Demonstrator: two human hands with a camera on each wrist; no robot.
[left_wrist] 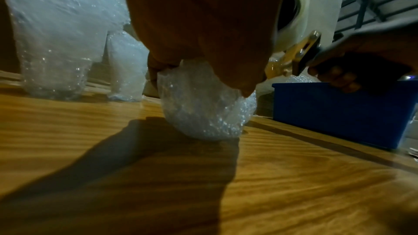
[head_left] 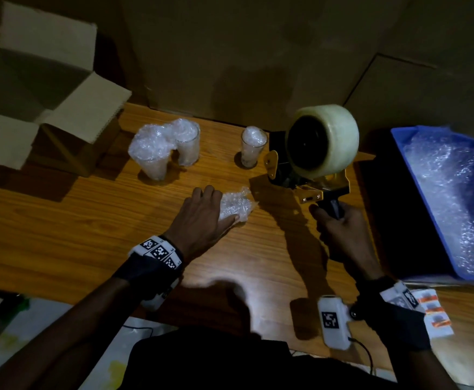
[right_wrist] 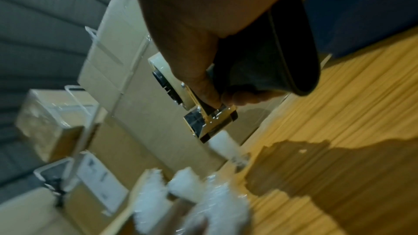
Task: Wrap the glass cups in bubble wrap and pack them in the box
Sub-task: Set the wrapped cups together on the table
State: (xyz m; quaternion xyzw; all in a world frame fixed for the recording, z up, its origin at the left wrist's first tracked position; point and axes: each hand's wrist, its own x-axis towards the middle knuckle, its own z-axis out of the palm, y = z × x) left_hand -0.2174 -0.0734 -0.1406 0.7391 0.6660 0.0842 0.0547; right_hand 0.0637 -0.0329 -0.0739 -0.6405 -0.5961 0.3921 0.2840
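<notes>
A cup wrapped in bubble wrap point(head_left: 237, 205) lies on its side on the wooden table point(head_left: 89, 220). My left hand point(head_left: 219, 205) lies over it, fingers and thumb curled round the bundle point(left_wrist: 203, 110). My right hand point(head_left: 335, 218) grips the black handle of a tape dispenser point(head_left: 320, 144) with a large clear roll, held above the table just right of the bundle. Three upright glasses stuffed with bubble wrap stand behind: two together point(head_left: 151, 153) point(head_left: 188, 142) and one apart point(head_left: 252, 147). An open cardboard box point(head_left: 19, 88) sits at the far left.
A blue bin point(head_left: 415, 175) full of bubble wrap stands at the right edge of the table. Large cardboard cartons point(head_left: 258, 52) wall off the back. Small printed packets point(head_left: 435, 313) lie near my right wrist.
</notes>
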